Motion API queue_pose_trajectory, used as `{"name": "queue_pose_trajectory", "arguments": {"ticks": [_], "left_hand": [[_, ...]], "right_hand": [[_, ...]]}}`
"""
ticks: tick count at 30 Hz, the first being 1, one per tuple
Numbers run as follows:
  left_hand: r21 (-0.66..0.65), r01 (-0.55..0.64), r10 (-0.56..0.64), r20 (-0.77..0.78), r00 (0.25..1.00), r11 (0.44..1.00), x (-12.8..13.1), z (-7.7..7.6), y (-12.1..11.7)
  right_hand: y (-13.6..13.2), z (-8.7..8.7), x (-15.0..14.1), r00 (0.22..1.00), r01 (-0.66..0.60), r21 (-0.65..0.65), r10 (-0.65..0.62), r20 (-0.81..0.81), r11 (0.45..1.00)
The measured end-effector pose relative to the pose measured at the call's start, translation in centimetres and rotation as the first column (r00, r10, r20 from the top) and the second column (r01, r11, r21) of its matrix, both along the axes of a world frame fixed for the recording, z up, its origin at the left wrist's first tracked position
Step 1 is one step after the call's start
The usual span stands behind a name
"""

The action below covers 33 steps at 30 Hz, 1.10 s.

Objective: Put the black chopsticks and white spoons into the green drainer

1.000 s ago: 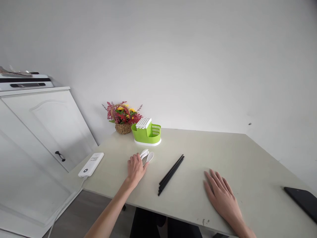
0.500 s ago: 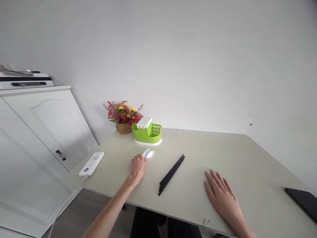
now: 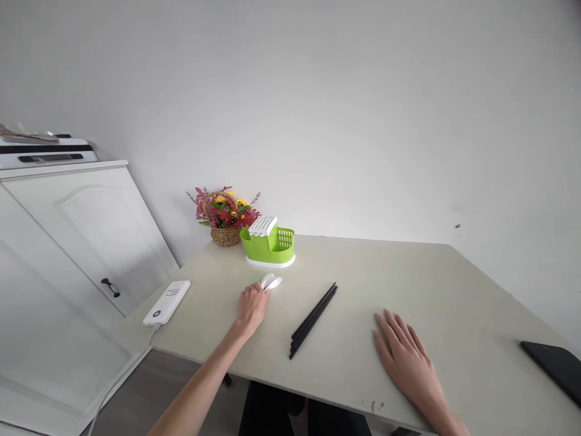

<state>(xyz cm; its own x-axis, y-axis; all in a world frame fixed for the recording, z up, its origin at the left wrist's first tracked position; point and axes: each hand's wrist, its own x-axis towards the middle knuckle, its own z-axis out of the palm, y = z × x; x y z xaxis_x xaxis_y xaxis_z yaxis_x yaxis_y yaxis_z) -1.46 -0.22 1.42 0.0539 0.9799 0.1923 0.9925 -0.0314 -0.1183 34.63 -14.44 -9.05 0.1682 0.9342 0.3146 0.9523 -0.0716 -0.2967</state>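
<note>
The left hand [image 3: 253,304] clamps white spoons [image 3: 275,282] below centre; lower right, the right hand [image 3: 406,358] lies flat, grip apart.

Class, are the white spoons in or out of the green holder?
Out: the spoons are on the near side of the green holder, their bowls showing past the left hand.

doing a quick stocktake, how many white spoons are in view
2 visible: left spoon and right spoon, bowls side by side just beyond the left hand, which may hide more.
</note>
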Motion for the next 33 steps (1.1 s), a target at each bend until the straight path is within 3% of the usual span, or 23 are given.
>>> {"name": "queue_pose_trajectory", "arguments": {"ticks": [11, 16, 19, 24, 29, 33], "left_hand": [[-0.059, -0.008, 0.011, 0.054, 0.998, 0.998, 0.5, 0.7, 0.0], [-0.066, 0.015, -0.009, 0.079, 0.997, 0.998, 2.2, 1.5, -0.5], [-0.07, 0.074, -0.067, 0.095, 0.993, 0.995, 4.6, 2.4, -1.3], [-0.111, 0.264, -0.248, 0.14, 0.959, 0.958, 11.2, 3.4, -3.2], [-0.182, 0.413, -0.383, 0.181, 0.906, 0.892, 17.1, 2.5, -5.3], [-0.201, 0.461, -0.427, 0.191, 0.884, 0.864, 19.7, 1.5, -6.7]], "right_hand": [[0.0, 0.2, -0.2, 1.0, 0.0, 0.028, -0.001, 0.006, 1.0], [0.1, 0.2, -0.2, 1.0, 0.0, 0.032, 0.001, -0.003, 0.999], [0.2, 0.3, -0.2, 1.0, 0.004, 0.031, -0.004, -0.008, 1.0], [0.3, 0.4, -0.3, 1.0, 0.002, 0.025, -0.002, 0.0, 1.0], [0.4, 0.6, -0.4, 1.0, -0.002, 0.052, 0.003, -0.012, 0.999], [0.5, 1.0, -0.4, 0.999, -0.004, 0.052, 0.006, -0.044, 0.999]]}}
